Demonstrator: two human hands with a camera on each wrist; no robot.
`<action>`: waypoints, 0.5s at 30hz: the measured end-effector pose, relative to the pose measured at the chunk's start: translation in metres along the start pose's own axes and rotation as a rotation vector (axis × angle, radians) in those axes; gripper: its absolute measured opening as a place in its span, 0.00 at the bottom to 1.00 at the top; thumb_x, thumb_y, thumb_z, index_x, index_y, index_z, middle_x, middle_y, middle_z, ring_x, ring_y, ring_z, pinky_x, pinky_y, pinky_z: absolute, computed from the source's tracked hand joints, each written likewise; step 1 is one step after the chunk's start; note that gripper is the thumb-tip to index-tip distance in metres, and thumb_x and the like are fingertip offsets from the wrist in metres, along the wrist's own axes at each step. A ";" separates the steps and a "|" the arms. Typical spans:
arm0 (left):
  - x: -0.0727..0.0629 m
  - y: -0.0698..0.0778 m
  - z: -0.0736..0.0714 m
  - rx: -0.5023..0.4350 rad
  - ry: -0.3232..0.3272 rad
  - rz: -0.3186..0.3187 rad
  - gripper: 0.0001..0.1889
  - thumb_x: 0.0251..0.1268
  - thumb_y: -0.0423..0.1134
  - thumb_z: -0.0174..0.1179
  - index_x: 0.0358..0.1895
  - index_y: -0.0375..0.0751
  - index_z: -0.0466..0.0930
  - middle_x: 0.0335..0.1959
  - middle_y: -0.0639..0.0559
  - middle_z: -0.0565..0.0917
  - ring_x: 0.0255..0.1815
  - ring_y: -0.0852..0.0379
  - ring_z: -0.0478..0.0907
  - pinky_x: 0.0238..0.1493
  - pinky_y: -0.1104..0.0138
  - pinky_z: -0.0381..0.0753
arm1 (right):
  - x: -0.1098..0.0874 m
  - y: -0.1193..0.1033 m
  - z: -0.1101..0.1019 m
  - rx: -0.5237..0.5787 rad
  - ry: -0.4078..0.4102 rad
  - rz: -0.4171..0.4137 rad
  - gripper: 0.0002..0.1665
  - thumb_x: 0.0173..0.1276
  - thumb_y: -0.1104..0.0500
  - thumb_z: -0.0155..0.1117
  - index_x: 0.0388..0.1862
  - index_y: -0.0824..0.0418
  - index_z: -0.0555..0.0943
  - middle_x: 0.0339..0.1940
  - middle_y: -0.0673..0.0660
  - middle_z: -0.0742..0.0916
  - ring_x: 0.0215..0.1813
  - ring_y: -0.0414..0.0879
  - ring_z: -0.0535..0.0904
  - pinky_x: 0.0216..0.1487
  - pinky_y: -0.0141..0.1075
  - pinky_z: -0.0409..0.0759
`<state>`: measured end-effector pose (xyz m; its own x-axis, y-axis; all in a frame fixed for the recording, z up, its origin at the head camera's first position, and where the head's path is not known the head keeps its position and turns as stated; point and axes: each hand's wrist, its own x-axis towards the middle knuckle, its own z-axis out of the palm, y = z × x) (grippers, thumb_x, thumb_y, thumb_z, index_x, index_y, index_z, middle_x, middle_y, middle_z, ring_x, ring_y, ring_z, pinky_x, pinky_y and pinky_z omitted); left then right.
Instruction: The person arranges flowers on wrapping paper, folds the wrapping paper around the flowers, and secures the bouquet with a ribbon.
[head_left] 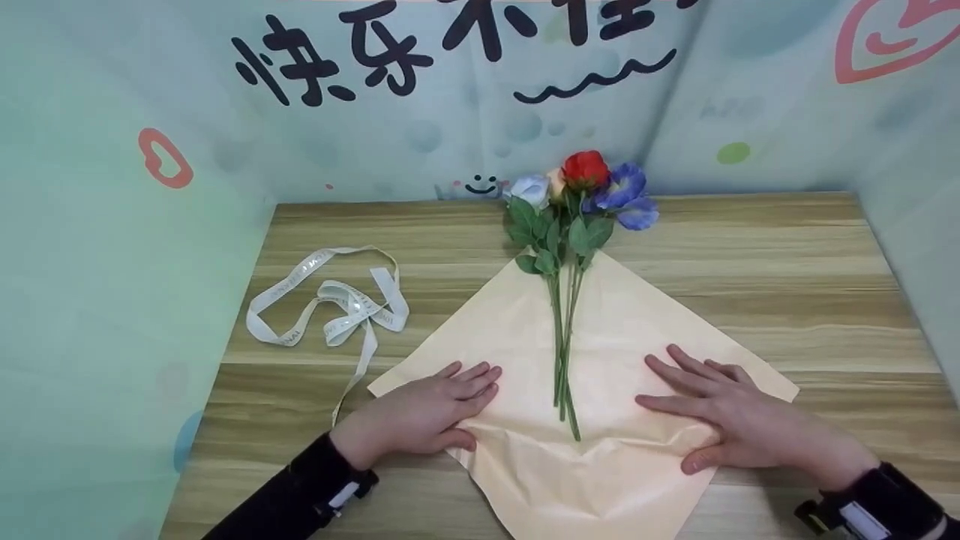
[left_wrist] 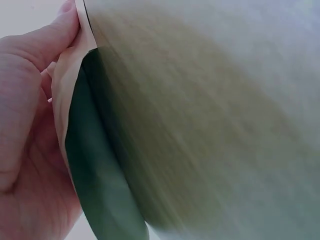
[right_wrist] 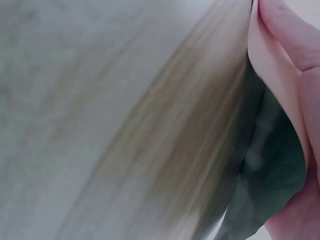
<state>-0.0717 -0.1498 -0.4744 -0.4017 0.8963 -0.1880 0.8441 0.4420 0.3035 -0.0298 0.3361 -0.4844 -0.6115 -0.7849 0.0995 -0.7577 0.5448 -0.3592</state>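
Observation:
A sheet of peach wrapping paper (head_left: pixel 517 330) lies cornerwise on the table, its front part buckled into creases below the stems. A bunch of flowers (head_left: pixel 566 322) rests along its middle, with red, purple-blue, pale blue and peach blooms past the far corner. My left hand (head_left: pixel 424 409) lies on the paper left of the stems, fingers extended, thumb by the crease. On the other side, my right hand (head_left: pixel 739 412) spreads its fingers over the paper, thumb low at its edge. Both wrist views show the paper's dark green underside (left_wrist: pixel 105 165) curving up beside the hand.
A white printed ribbon (head_left: pixel 349 307) lies loosely looped on the wood-grain table (head_left: pixel 840 300) to the left, one tail running toward my left wrist. A pale green printed backdrop (head_left: pixel 465 112) hangs behind the table and along its sides.

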 end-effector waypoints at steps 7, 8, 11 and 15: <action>-0.004 0.000 -0.003 0.069 -0.024 0.004 0.40 0.81 0.55 0.62 0.83 0.30 0.65 0.88 0.37 0.58 0.89 0.41 0.55 0.85 0.45 0.60 | -0.001 0.002 0.001 0.019 0.001 -0.004 0.56 0.59 0.26 0.76 0.84 0.45 0.74 0.88 0.64 0.65 0.89 0.67 0.54 0.64 0.71 0.64; -0.003 0.001 -0.003 0.082 -0.024 0.008 0.39 0.81 0.54 0.62 0.82 0.30 0.66 0.88 0.37 0.59 0.88 0.41 0.56 0.84 0.45 0.61 | -0.001 0.002 0.001 0.019 0.000 -0.003 0.56 0.59 0.26 0.76 0.84 0.45 0.74 0.88 0.64 0.65 0.89 0.66 0.54 0.64 0.71 0.64; -0.002 0.002 -0.004 0.109 -0.027 0.009 0.37 0.81 0.49 0.63 0.82 0.30 0.67 0.87 0.37 0.61 0.88 0.41 0.58 0.84 0.46 0.62 | -0.001 0.002 0.001 0.023 -0.008 0.002 0.56 0.60 0.27 0.77 0.84 0.45 0.74 0.89 0.64 0.65 0.89 0.66 0.53 0.65 0.71 0.63; -0.001 0.003 -0.006 0.089 -0.034 0.002 0.35 0.82 0.47 0.61 0.82 0.30 0.67 0.87 0.36 0.61 0.88 0.41 0.58 0.84 0.46 0.62 | -0.001 0.002 0.000 0.023 -0.010 0.001 0.54 0.61 0.29 0.78 0.83 0.45 0.75 0.89 0.64 0.65 0.89 0.65 0.52 0.69 0.66 0.60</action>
<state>-0.0708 -0.1492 -0.4680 -0.3888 0.8948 -0.2197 0.8737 0.4337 0.2203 -0.0302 0.3379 -0.4855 -0.6100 -0.7873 0.0895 -0.7514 0.5389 -0.3808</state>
